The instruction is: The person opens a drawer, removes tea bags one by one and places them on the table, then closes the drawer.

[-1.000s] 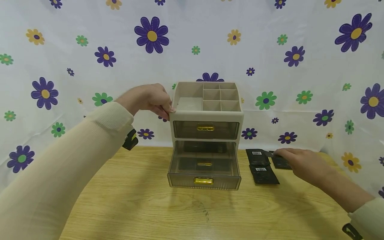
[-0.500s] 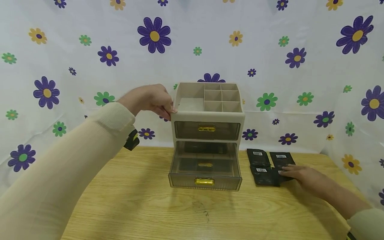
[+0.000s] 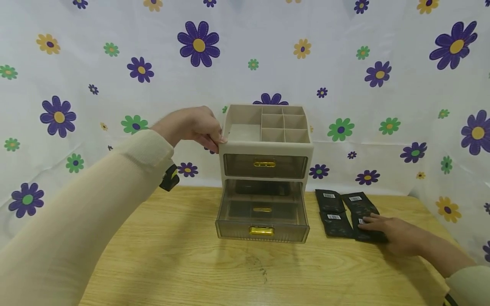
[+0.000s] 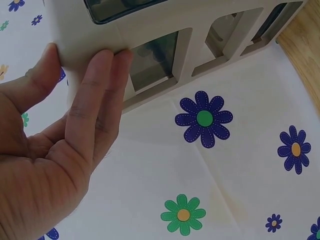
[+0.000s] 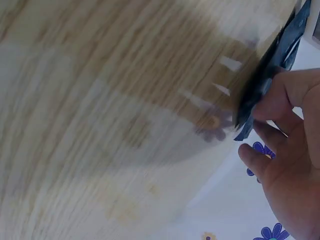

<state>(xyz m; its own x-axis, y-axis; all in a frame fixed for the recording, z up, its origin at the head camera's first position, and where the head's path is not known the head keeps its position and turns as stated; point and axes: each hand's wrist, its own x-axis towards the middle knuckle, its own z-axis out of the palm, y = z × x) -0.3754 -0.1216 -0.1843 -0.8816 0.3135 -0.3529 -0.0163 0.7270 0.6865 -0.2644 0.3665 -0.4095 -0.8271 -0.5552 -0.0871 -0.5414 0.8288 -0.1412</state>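
Note:
In the head view a beige desk organizer [image 3: 267, 148] with smoky drawers and gold handles stands on the table. Its lower drawer [image 3: 262, 229] is pulled out. My left hand [image 3: 200, 125] grips the organizer's upper left front corner, thumb on one side and fingers [image 4: 90, 105] on the other in the left wrist view. On the right lie several flat black packets [image 3: 330, 201] with white labels. Over the front right packet [image 3: 357, 221], my right hand [image 3: 402, 236] rests its fingers on top. The right wrist view shows the thumb touching a packet edge; its contact is partly hidden.
A wooden table [image 3: 172, 255] carries everything, with dark marks near its front middle. Behind hangs a white flower-print cloth [image 3: 229, 80]. The organizer's top has one wide compartment and several small ones [image 3: 285, 123].
My right hand first held a packet above the others and set it at the front right. Since then it has slid that packet slightly right and nearer. My left hand keeps its grip.

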